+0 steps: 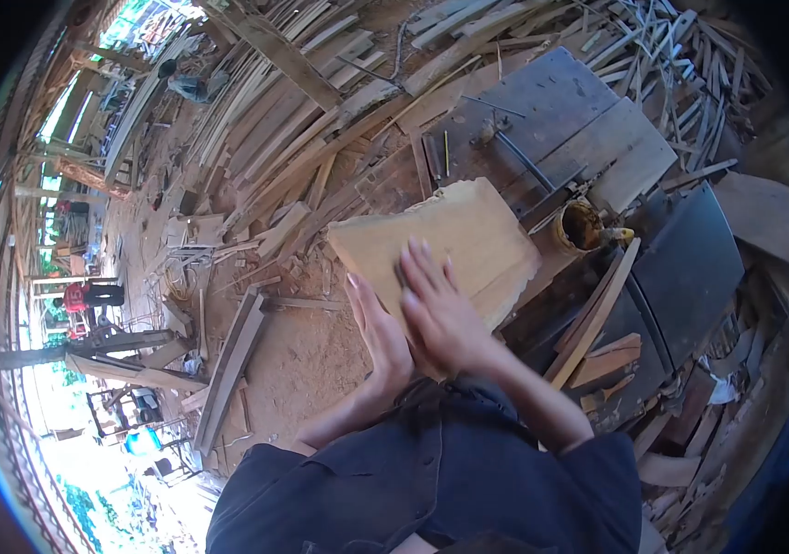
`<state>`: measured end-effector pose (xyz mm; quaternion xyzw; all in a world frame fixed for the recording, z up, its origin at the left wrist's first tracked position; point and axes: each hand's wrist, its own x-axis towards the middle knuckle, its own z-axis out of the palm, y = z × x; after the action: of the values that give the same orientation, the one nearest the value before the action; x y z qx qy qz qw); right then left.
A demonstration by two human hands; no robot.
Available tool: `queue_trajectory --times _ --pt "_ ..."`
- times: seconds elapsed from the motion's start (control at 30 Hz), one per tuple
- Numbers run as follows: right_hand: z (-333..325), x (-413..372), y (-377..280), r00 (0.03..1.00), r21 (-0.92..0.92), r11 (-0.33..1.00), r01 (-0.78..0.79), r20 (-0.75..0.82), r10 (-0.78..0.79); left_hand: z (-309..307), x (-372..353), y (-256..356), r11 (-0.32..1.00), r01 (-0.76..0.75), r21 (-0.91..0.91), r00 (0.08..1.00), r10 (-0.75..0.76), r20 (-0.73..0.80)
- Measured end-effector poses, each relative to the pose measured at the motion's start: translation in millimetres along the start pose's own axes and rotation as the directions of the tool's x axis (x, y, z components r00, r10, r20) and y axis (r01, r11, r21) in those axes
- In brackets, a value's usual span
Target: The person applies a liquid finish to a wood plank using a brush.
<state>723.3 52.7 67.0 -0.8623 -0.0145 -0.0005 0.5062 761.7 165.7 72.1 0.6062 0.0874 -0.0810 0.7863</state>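
Note:
A pale yellowish wooden board with ragged edges is tilted in front of my body. My left hand is at its near left edge, gripping it there with fingers pointing up along the side. My right hand lies on the board's upper face, fingers extended and slightly blurred. A small dark piece shows at the edge of these fingers, pressed against the wood; most of it is hidden. Just right of the board stands a tub with brown contents and a yellow-handled brush.
A worktable holds a metal bar tool and a yellow pencil-like stick. Wood strips and a paintbrush lie at right. Timber piles cover the ground. A person in red stands far left.

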Motion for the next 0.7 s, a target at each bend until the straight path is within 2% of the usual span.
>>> queue_trajectory --times 0.07,0.17,0.2,0.27,0.3,0.33,0.37,0.4,0.47,0.5,0.53,0.57,0.6,0.67,0.7 --pt "10.8 53.8 42.4 0.994 -0.031 0.994 -0.101 -0.048 0.1 11.1 -6.1 12.6 0.978 -0.021 0.207 0.985 0.056 -0.164" --pt "21.5 114.3 112.1 0.959 -0.109 0.955 -0.276 -0.097 0.266 -4.5 -2.5 4.9 0.986 -0.011 0.164 0.997 0.023 -0.075" --pt "19.8 109.1 105.0 0.958 -0.107 0.954 -0.281 -0.098 0.271 -6.7 -4.8 2.8 0.986 -0.007 0.166 0.997 0.019 -0.073" --pt "16.5 97.8 76.9 0.964 -0.29 0.921 -0.26 -0.022 0.266 -8.6 -5.4 0.0 0.985 0.004 0.174 0.998 0.007 -0.066" --pt "32.0 79.6 67.4 0.987 -0.278 0.947 -0.162 -0.039 0.157 -10.3 -4.1 -6.7 0.986 0.0 0.169 0.998 0.012 -0.068" --pt "26.2 49.2 27.1 0.995 -0.131 0.988 -0.084 -0.068 0.076 -14.1 -5.4 -17.0 0.999 0.01 0.043 0.997 -0.006 -0.076" --pt "19.9 27.4 -2.0 0.997 -0.313 0.95 0.019 0.083 0.007 -16.6 -8.6 -23.3 0.997 0.02 -0.08 0.996 -0.027 -0.084" --pt "17.9 16.1 -12.2 0.996 -0.311 0.95 0.023 0.09 0.005 -11.0 -15.4 -16.6 0.997 0.02 -0.081 0.995 -0.028 -0.092" --pt "14.8 3.2 -18.7 0.992 0.019 0.992 0.123 0.013 -0.123 8.6 -31.7 9.1 0.93 0.051 -0.365 0.993 -0.009 0.115" --pt "15.5 13.4 -9.8 0.99 -0.001 0.991 0.136 0.036 -0.136 15.1 -31.3 12.3 0.929 0.048 -0.367 0.994 -0.009 0.109" --pt "16.6 29.8 -1.2 0.989 0.0 0.99 0.14 0.041 -0.14 22.2 -27.2 14.8 0.964 -0.01 -0.266 0.998 0.028 0.063" --pt "19.2 50.7 6.3 0.995 -0.017 0.995 0.094 0.031 -0.094 24.6 -25.2 16.4 0.986 -0.064 -0.157 0.997 0.069 0.022" --pt "20.4 72.5 15.1 0.999 -0.037 0.998 0.051 0.019 -0.051 15.1 -22.1 9.6 0.985 -0.071 -0.156 0.997 0.075 0.019" --pt "21.6 119.5 42.0 0.999 -0.065 0.997 -0.043 0.014 0.044 -8.9 -11.2 -10.7 0.997 -0.065 -0.037 0.998 0.065 -0.012" --pt "25.7 124.0 44.5 0.999 -0.069 0.997 -0.03 0.019 0.031 -2.8 -14.2 -2.7 0.994 -0.009 -0.113 1.0 0.008 -0.008"
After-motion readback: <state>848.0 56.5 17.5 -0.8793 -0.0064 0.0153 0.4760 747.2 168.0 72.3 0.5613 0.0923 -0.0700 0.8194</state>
